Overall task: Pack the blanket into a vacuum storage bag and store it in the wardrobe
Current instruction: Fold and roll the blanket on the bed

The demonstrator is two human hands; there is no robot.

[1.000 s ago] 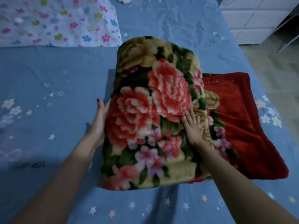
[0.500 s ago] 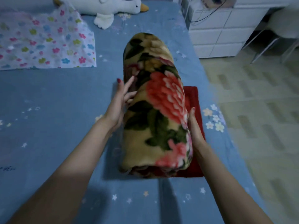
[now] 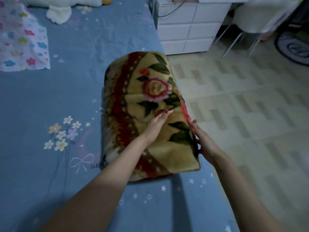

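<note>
A: Blanket (image 3: 148,114) is lying as one finished roll on the blue bed (image 3: 66,101), close to its right edge. A second ago a flat red tail was still trailing beside it; that tail is now showing nowhere.

B: So rolling is looking done?

A: I am judging it so. The bagging is still waiting, and no vacuum bag or wardrobe is showing here.

B: What are the hands doing?

A: The left hand (image 3: 157,123) is pressing flat on top of the roll, fingers straight and close together. The right hand (image 3: 203,142) is resting against the roll's right side, fingers extended along it; whether the thumb is tucking underneath I cannot tell.

B: Count things for me.

A: One blanket, two hands. Around them, one flowered cloth (image 3: 21,42) is lying at the far left, one white plush goose (image 3: 61,5) at the head of the bed, and one white drawer unit (image 3: 189,29) is standing on the floor beyond.
</note>
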